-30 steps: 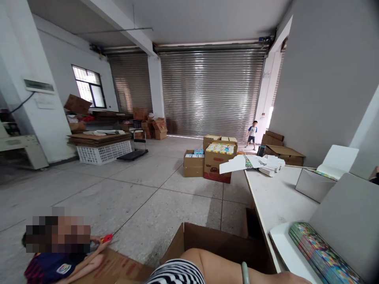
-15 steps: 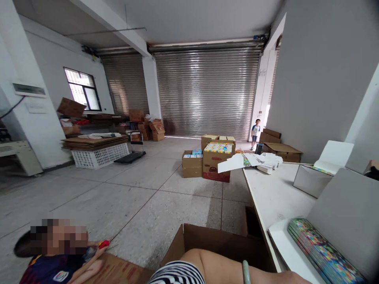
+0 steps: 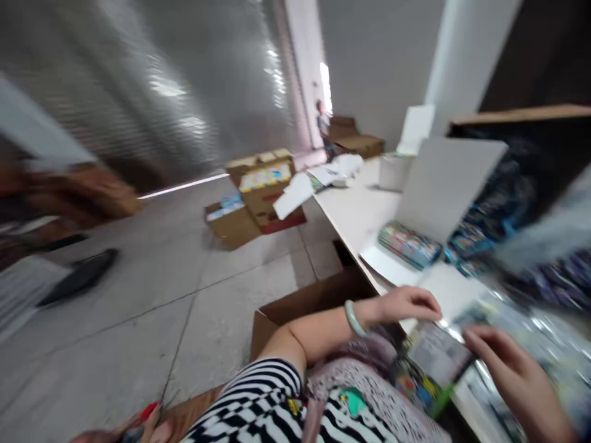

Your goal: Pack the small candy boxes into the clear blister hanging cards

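Note:
Both hands meet at the table's near edge, in front of my body. My left hand (image 3: 409,304), with a pale green bangle (image 3: 354,318) on its wrist, pinches the upper left corner of a flat printed packet (image 3: 438,354). At the packet's right corner, my right hand (image 3: 510,363) grips with thumb and fingers. The packet has a grey-white panel and some shiny clear film along its top. Just beyond the hands, a stack of colourful printed packets (image 3: 409,244) rests in an open white box (image 3: 450,178). Motion blur hides the finer print.
Clear plastic-wrapped packs (image 3: 540,344) lie right on the white table (image 3: 344,209). A dark carton (image 3: 521,123) with blue packs stands behind. Flat white box blanks (image 3: 323,175) overhang the far end. An open cardboard box (image 3: 314,301) is below left; a seated person's hand (image 3: 150,418) shows lower left.
My view has swung right and down. My right hand and the printed packet have come into view. My left hand, earlier cut off at the bottom edge, now shows gripping the packet.

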A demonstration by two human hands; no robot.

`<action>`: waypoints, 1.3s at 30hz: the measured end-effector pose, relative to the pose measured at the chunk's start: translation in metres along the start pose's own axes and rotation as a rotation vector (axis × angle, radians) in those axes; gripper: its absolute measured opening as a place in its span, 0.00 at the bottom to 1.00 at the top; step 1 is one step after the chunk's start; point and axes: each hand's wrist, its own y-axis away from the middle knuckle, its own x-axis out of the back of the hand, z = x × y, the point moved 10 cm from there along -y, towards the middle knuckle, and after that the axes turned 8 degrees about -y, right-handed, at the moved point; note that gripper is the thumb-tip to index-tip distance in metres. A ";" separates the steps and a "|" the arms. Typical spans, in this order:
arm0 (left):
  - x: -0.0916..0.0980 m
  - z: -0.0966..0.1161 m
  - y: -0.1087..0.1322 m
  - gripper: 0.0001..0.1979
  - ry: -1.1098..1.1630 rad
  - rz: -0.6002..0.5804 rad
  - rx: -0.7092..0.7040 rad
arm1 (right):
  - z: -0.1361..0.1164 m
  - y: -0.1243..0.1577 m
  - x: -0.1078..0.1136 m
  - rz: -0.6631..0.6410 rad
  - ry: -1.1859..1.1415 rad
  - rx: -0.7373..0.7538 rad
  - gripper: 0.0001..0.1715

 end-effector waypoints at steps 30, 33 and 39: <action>-0.007 -0.004 -0.001 0.11 -0.206 -0.056 -0.200 | -0.006 0.039 -0.004 0.296 -0.044 0.057 0.02; -0.001 -0.005 -0.007 0.12 -0.266 0.001 -0.157 | 0.000 0.037 -0.010 0.303 -0.038 0.009 0.03; -0.010 -0.002 -0.029 0.09 -0.382 -0.049 -0.210 | 0.012 0.038 0.006 0.262 -0.163 -0.067 0.11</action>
